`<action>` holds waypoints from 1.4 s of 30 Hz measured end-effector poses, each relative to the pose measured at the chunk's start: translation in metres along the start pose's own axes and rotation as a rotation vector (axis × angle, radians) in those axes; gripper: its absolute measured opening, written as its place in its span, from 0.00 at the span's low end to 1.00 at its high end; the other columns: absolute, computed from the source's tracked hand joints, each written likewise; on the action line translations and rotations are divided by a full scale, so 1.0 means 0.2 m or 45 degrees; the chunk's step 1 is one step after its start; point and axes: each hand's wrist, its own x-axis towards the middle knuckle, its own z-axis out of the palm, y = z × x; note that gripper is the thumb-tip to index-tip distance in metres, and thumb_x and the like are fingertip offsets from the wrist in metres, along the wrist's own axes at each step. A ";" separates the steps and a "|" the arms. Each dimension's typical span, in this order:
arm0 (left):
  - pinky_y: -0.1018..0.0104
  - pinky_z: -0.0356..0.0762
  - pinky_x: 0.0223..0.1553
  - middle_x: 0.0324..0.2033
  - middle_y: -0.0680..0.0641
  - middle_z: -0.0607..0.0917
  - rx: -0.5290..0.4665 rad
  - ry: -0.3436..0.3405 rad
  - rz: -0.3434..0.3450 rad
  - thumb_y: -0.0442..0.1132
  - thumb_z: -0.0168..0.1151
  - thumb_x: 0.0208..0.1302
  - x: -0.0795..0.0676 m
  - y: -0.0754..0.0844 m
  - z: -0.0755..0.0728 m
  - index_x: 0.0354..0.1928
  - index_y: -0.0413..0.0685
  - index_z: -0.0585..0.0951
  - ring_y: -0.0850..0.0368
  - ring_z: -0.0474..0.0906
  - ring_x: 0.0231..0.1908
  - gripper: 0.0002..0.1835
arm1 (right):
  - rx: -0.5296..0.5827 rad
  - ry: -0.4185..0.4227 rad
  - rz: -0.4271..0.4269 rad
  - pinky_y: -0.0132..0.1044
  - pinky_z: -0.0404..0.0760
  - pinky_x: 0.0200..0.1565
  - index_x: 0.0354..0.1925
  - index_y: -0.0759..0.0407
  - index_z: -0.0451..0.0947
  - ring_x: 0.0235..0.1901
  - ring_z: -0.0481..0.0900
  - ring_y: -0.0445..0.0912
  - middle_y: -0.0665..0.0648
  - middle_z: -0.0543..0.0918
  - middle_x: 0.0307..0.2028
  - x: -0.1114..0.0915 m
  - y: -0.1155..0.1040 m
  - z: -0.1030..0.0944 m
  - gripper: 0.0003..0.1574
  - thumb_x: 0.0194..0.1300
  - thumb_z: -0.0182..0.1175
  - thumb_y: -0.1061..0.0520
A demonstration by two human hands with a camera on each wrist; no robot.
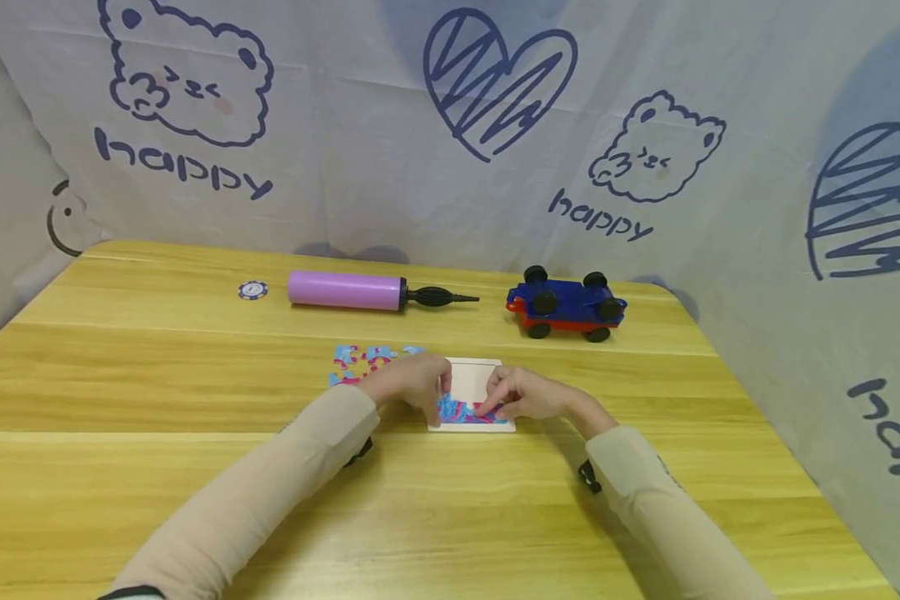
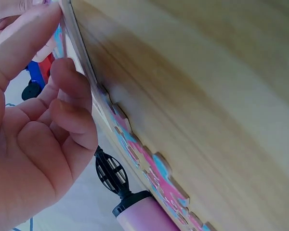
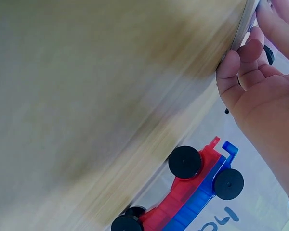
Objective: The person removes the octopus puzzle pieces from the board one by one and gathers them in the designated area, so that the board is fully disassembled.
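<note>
A white puzzle tray (image 1: 476, 383) lies flat on the table, its near part filled with blue and pink jigsaw pieces (image 1: 461, 412) and its far part bare. My left hand (image 1: 414, 383) holds the tray's left side, thumb near the front corner; the left wrist view shows this hand (image 2: 43, 125) with its other fingers curled beside the edge. From the right, my right hand (image 1: 528, 395) presses the fitted pieces with an extended index finger. In the right wrist view, the right hand (image 3: 265, 82) has its lower fingers bent by the tray edge. Loose jigsaw pieces (image 1: 345, 357) lie left of the tray, partly behind my left hand.
At the back of the wooden table (image 1: 195, 500) lie a purple hand pump (image 1: 345, 290) and a blue-and-white poker chip (image 1: 252, 290). An upturned blue-and-red toy car (image 1: 566, 304) sits back right. A printed white cloth (image 1: 360, 125) hangs behind.
</note>
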 end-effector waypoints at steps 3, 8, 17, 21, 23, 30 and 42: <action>0.68 0.70 0.30 0.26 0.50 0.75 -0.010 0.019 0.011 0.32 0.74 0.35 0.00 0.00 0.00 0.29 0.43 0.74 0.56 0.70 0.29 0.19 | -0.008 0.003 0.001 0.30 0.64 0.32 0.39 0.69 0.80 0.32 0.62 0.45 0.51 0.67 0.30 0.00 0.00 0.00 0.11 0.55 0.57 0.71; 0.72 0.68 0.23 0.21 0.50 0.74 -0.142 0.054 0.015 0.30 0.69 0.44 0.01 -0.01 0.01 0.26 0.42 0.73 0.59 0.69 0.21 0.12 | -0.014 0.005 -0.002 0.30 0.65 0.32 0.39 0.68 0.80 0.32 0.62 0.46 0.51 0.67 0.30 0.00 0.00 0.00 0.11 0.55 0.57 0.71; 0.75 0.65 0.15 0.18 0.48 0.76 -0.321 0.064 0.043 0.27 0.65 0.49 0.00 -0.01 -0.02 0.26 0.39 0.74 0.60 0.70 0.14 0.07 | -0.002 0.008 0.003 0.29 0.65 0.31 0.39 0.68 0.80 0.31 0.62 0.46 0.52 0.68 0.31 -0.01 0.00 0.00 0.11 0.56 0.56 0.71; 0.74 0.63 0.13 0.18 0.48 0.77 -0.341 0.070 0.052 0.29 0.64 0.49 -0.02 -0.03 -0.03 0.28 0.39 0.75 0.60 0.71 0.14 0.06 | 0.004 0.006 0.010 0.29 0.65 0.31 0.39 0.68 0.80 0.31 0.62 0.46 0.52 0.68 0.31 -0.01 0.00 0.00 0.11 0.56 0.56 0.71; 0.73 0.64 0.13 0.18 0.48 0.78 -0.350 0.076 0.076 0.29 0.64 0.50 -0.03 -0.04 -0.04 0.28 0.39 0.76 0.59 0.71 0.14 0.06 | 0.007 0.006 0.017 0.29 0.65 0.31 0.39 0.68 0.80 0.31 0.62 0.46 0.51 0.68 0.31 -0.01 0.00 0.00 0.11 0.56 0.56 0.70; 0.67 0.73 0.20 0.19 0.46 0.79 -0.378 0.097 0.149 0.29 0.61 0.54 -0.10 -0.12 -0.09 0.28 0.38 0.76 0.55 0.74 0.17 0.02 | 0.015 0.010 0.046 0.30 0.65 0.32 0.39 0.68 0.80 0.32 0.62 0.46 0.51 0.67 0.31 -0.01 -0.01 0.00 0.11 0.56 0.56 0.70; 0.66 0.72 0.23 0.17 0.48 0.78 -0.374 0.113 0.177 0.30 0.58 0.56 -0.20 -0.24 -0.14 0.27 0.38 0.77 0.58 0.72 0.16 0.02 | 0.027 0.019 0.031 0.29 0.65 0.31 0.39 0.70 0.80 0.32 0.62 0.46 0.52 0.67 0.31 -0.01 -0.02 0.00 0.11 0.55 0.57 0.71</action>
